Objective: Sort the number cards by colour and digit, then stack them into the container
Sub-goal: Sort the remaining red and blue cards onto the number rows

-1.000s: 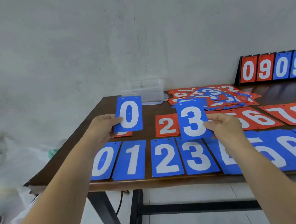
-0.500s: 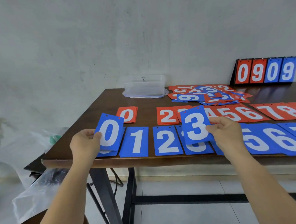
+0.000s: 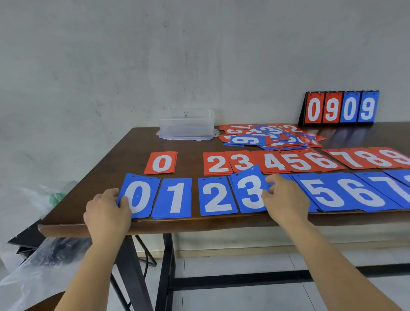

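Note:
Two rows of number cards lie on the brown table (image 3: 104, 165). The front row is blue, the row behind it red (image 3: 294, 161). My left hand (image 3: 107, 211) pinches the blue 0 card (image 3: 139, 194) down on the blue 0 pile at the row's left end. My right hand (image 3: 283, 196) holds the blue 3 card (image 3: 248, 191) flat on the blue 3 pile and covers the blue 4 pile. Blue 1 (image 3: 174, 197) and blue 2 (image 3: 215, 195) lie between my hands. A clear plastic container (image 3: 187, 125) stands at the back. An unsorted heap of cards (image 3: 269, 136) lies to its right.
A black flip scoreboard (image 3: 339, 108) showing 0909 stands at the back right against the wall. The red row has a gap between the red 0 (image 3: 161, 162) and the red 2 (image 3: 217, 164). Clear plastic sheeting (image 3: 31, 257) hangs off the table's left side.
Both hands have come down and toward me. The blue 0 and blue 3 cards, held above the table before, now rest on their piles in the front row.

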Demonstrator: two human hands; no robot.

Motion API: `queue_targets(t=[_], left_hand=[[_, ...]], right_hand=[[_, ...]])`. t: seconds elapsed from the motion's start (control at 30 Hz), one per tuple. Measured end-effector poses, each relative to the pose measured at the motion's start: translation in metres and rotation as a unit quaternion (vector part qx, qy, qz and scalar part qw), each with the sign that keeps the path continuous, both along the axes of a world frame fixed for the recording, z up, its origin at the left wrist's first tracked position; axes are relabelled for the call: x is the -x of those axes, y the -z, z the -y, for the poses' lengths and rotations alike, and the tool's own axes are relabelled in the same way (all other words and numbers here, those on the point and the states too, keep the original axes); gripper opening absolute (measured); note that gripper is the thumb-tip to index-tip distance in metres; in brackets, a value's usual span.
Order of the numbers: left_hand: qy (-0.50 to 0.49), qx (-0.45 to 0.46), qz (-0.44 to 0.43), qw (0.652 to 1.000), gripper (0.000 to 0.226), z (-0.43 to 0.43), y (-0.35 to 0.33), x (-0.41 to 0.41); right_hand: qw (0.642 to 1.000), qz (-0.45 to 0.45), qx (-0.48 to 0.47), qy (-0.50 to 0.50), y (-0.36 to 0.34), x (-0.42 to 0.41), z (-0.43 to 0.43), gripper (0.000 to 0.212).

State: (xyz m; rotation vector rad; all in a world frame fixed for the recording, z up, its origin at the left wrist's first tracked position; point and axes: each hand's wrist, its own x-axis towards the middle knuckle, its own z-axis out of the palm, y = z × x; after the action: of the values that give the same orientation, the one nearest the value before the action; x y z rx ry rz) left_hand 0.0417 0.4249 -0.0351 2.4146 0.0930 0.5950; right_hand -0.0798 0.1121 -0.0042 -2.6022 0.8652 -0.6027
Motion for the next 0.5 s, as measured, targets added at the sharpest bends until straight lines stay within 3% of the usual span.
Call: queue_targets(t=[0.23, 0.5], left_hand=[[-0.007, -0.013, -0.002, 1.000, 0.036, -0.0013, 0.0052, -0.0021], [0.021, -0.013, 0.010, 1.000, 0.032, -0.0018, 0.0047, -0.0008]], right_hand=[[0.989, -0.049, 0.140, -0.013, 0.0016, 0.0042, -0.0074, 0.033], [0.971, -0.092, 0.210, -0.074, 0.0045, 0.0019, -0.0059, 0.029]])
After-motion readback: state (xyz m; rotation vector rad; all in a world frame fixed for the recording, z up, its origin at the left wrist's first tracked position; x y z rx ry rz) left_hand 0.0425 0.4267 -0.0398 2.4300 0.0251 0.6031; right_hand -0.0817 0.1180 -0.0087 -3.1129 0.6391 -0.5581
